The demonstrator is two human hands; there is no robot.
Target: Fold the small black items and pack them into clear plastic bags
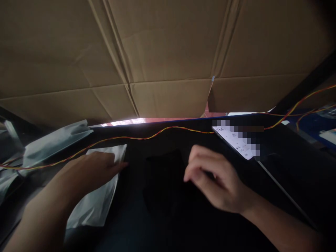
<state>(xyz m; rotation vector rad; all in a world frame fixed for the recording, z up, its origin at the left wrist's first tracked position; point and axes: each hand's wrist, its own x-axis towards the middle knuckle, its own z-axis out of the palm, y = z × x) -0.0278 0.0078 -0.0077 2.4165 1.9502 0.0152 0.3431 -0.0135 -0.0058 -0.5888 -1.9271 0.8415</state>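
Observation:
My left hand is closed at the upper part of a whitish translucent plastic bag that lies on the dark table. Its thumb crosses the bag's right edge, and the other fingers are mostly hidden. A black, flat item lies in the middle, hard to tell from the dark surface; its kind cannot be made out. Just right of it, my right hand has its fingers curled and thumb pressed toward them. Whether a bit of the black item is between these fingertips is too dark to tell.
A second whitish plastic bag lies at the back left. A twisted red-and-yellow wire runs across the table and passes by a phone with a lit screen. Cardboard stands behind the back edge.

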